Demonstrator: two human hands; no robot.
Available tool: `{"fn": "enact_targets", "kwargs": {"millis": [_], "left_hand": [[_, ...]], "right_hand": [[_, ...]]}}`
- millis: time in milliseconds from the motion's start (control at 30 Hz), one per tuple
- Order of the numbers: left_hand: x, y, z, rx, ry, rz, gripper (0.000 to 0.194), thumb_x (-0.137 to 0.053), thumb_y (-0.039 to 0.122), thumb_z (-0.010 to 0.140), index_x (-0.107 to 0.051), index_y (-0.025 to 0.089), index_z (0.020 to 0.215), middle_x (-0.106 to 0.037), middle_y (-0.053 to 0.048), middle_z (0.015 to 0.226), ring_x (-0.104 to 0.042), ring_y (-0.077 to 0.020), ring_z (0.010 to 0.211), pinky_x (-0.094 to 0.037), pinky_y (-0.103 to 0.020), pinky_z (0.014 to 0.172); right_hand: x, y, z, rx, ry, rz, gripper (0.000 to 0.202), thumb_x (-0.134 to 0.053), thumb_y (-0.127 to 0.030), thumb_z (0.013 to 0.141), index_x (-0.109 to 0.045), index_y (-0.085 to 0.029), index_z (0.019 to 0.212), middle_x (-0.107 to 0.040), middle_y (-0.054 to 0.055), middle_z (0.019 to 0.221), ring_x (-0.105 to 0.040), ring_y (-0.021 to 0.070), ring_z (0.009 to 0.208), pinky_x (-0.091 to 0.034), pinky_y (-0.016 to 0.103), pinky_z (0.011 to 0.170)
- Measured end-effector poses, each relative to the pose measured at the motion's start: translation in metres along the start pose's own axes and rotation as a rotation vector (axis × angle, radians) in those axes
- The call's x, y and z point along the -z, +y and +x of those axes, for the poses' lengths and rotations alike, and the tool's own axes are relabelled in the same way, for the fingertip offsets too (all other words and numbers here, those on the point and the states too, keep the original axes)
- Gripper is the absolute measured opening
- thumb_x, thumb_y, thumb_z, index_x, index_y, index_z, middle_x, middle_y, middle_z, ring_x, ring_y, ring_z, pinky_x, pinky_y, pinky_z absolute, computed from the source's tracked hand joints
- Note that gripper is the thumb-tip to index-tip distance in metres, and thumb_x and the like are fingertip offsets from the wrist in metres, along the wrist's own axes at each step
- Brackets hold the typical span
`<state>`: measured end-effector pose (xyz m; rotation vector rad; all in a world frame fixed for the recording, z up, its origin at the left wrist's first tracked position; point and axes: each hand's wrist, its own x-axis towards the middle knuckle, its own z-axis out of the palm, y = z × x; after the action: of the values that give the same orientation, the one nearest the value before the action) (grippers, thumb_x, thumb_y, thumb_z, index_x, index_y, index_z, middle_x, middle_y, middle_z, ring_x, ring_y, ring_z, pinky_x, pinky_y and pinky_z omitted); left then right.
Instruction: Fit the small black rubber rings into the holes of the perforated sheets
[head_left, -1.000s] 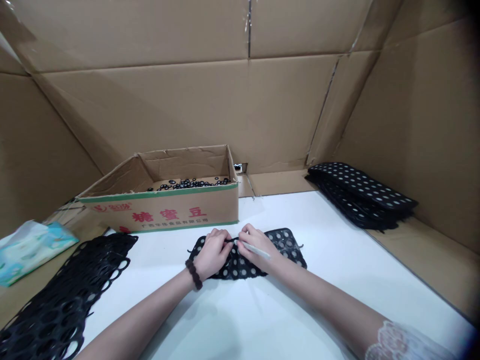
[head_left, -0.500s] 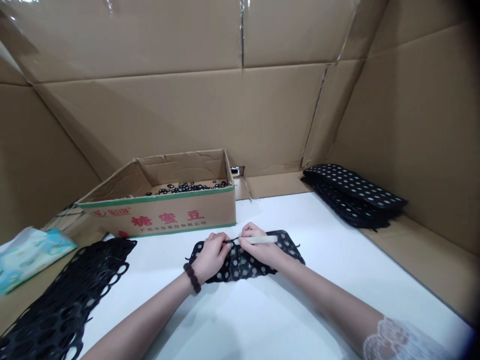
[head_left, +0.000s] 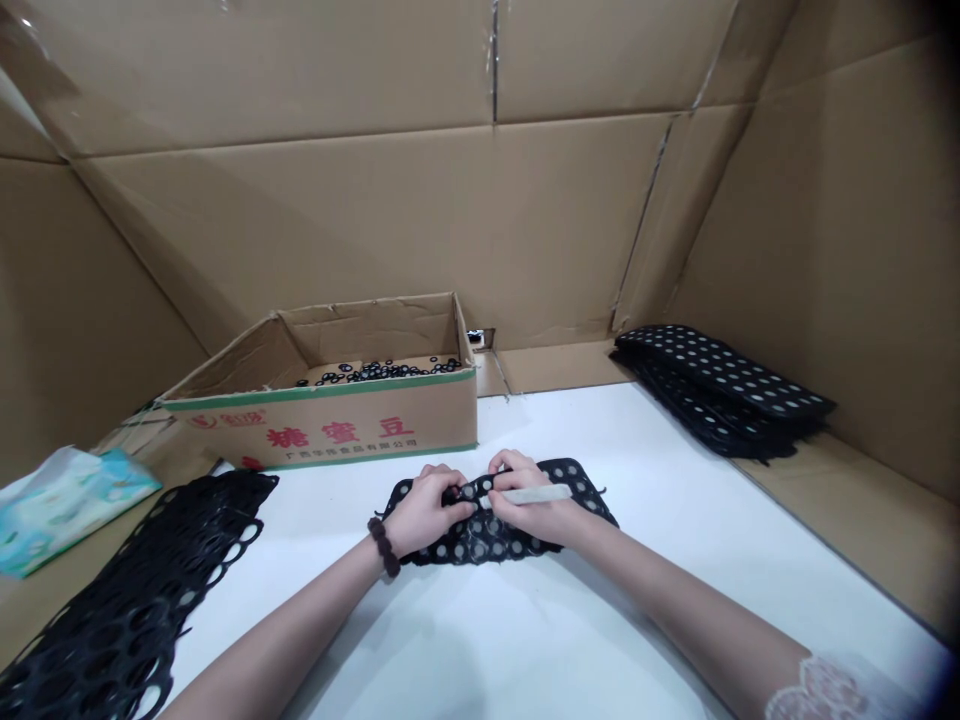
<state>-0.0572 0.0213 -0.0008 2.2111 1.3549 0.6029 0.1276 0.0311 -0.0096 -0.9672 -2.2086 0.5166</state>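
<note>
A black rubber sheet with rows of round holes (head_left: 480, 545) lies on the white table in front of me. My left hand (head_left: 429, 512) grips its left part near the upper edge, thumb on top and fingers curled. In my right hand (head_left: 532, 505) is a slim whitish pen-like tool (head_left: 536, 494), held like a pen, its tip against the sheet close to my left thumb. The tool's exact kind does not show.
Behind the sheet stands an open cardboard box (head_left: 375, 425) with small black rings (head_left: 390, 371). Stacked perforated black sheets (head_left: 720, 385) lie at the back right. More black sheets with larger holes (head_left: 127, 590) and a tissue pack (head_left: 75, 505) are at left.
The view has shifted slightly. My left thumb now lies further over the sheet, and the upper edge between my hands sits flatter. The tool is lower against the sheet.
</note>
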Motion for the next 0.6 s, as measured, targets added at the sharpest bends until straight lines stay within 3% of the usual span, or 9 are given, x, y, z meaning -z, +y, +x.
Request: {"fn": "enact_targets", "kwargs": {"millis": [100,367,600], "left_hand": [[-0.003,-0.001,-0.001,0.018,0.024,-0.036,0.012,-0.055,0.029,0.070,-0.057,0.019,0.076,-0.054,-0.004,0.096,-0.044,-0.0215,0.095,-0.033,-0.035,0.086],[-0.008,-0.005,0.000,0.056,0.010,-0.106,0.010,-0.053,0.025,0.072,-0.058,0.018,0.077,-0.056,-0.004,0.098,-0.044,-0.0204,0.098,-0.032,-0.035,0.090],[-0.004,-0.006,0.000,0.050,-0.058,-0.206,0.012,-0.051,0.022,0.074,-0.060,0.017,0.079,-0.055,-0.005,0.102,-0.045,-0.0194,0.100,-0.030,-0.034,0.093]], "right_hand": [[-0.004,0.003,-0.002,0.037,0.003,-0.030,0.022,-0.050,-0.016,0.074,-0.053,-0.016,0.052,-0.049,0.003,0.083,-0.048,0.0152,0.084,-0.036,0.031,0.077],[-0.008,-0.001,0.000,0.036,-0.028,-0.206,0.021,-0.048,-0.019,0.076,-0.052,-0.016,0.056,-0.048,0.004,0.085,-0.045,0.0158,0.085,-0.035,0.030,0.073],[-0.024,0.000,0.005,0.006,0.035,-0.332,0.017,-0.047,-0.018,0.076,-0.053,-0.017,0.060,-0.048,0.004,0.081,-0.044,0.0164,0.083,-0.035,0.031,0.072]]}}
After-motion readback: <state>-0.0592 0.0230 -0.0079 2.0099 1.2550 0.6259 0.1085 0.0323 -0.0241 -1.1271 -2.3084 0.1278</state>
